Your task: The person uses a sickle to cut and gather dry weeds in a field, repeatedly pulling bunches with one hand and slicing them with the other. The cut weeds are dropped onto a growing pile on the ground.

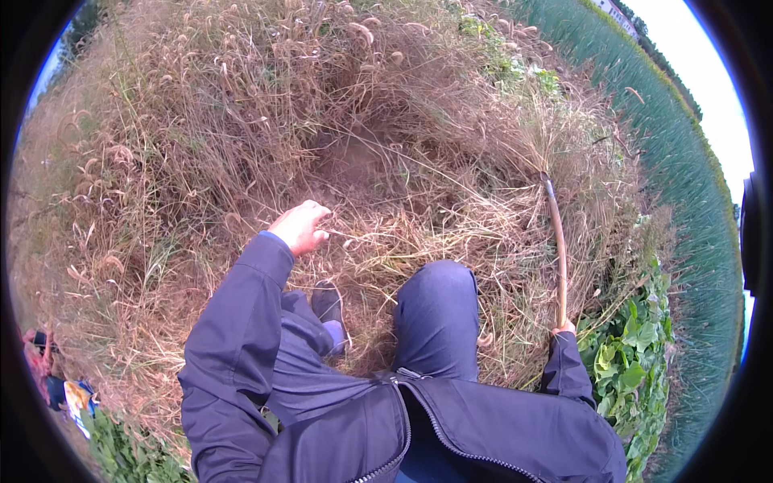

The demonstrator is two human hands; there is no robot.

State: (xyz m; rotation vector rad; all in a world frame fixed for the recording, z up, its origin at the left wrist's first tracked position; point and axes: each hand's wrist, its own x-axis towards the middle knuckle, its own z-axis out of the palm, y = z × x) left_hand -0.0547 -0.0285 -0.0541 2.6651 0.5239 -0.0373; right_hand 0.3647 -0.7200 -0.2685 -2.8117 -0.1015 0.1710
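My left hand is over the cut grass, thumb and fingers apart, with nothing clearly held. A thin dry stalk lies close to its fingertips. On the right, my right hand grips the lower end of a curved wooden handle. This handle points away from me to a dark metal socket among standing dry grass. The tool's blade is hidden there. Loose cut straw lies flattened between the two hands, just beyond my bent knee.
Tall dry foxtail grass stands ahead and to the left, around a patch of bare soil. Broad-leaved green plants grow beside my right arm. A green crop field lies farther right. Another person is at the far left edge.
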